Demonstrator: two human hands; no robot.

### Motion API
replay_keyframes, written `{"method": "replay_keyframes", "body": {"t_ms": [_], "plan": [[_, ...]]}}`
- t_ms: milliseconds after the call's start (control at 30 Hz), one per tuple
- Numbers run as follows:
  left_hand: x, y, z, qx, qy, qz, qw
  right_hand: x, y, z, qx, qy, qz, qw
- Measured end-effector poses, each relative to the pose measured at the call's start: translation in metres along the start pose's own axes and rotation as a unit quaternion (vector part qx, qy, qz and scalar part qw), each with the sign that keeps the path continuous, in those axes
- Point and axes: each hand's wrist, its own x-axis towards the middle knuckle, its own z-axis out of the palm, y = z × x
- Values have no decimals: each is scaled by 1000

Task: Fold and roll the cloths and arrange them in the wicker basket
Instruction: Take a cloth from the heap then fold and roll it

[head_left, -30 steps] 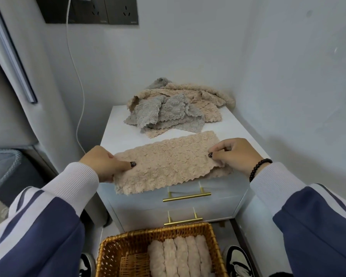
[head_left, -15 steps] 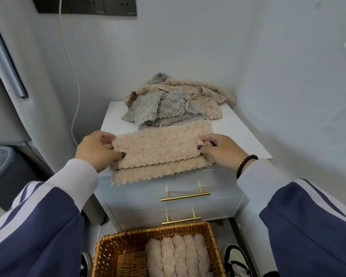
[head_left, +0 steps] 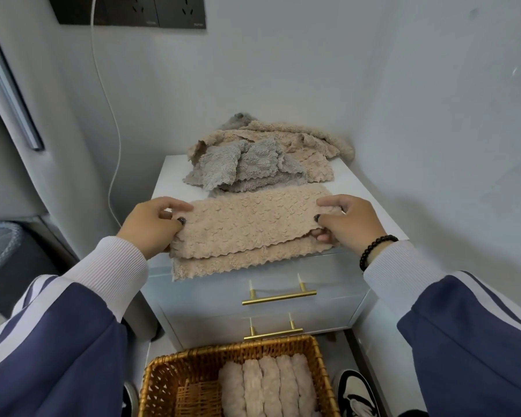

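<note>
A beige fluffy cloth (head_left: 247,227) lies folded lengthwise across the front of the white cabinet top (head_left: 364,203), its lower layer hanging a little over the front edge. My left hand (head_left: 155,222) pinches the cloth's left end. My right hand (head_left: 343,222) pinches its right end, fingers tucked under the top layer. Behind it sits a heap of loose beige and grey cloths (head_left: 262,158). On the floor below stands the wicker basket (head_left: 169,374), with several rolled beige cloths (head_left: 268,386) side by side in its right part.
The cabinet has two drawers with gold handles (head_left: 278,296). White walls close in behind and on the right. A white cable (head_left: 115,139) hangs from the wall sockets at the left. My shoe (head_left: 357,395) is right of the basket.
The flat cloth has been folded in half lengthwise, its near edge brought up over the far part. Both hands moved away from me along with it.
</note>
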Motion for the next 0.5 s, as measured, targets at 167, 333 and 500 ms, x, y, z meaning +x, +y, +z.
{"method": "replay_keyframes", "body": {"t_ms": [167,333,500], "plan": [[-1,-6,-3,18,-48,-6,999,-1,5,-6,13,-44,30,999],[-2,-12,-9,17,-89,-3,996,-2,7,-18,13,-66,25,997],[-4,-17,-14,38,-125,28,991,-2,14,-25,44,-61,26,997]]}}
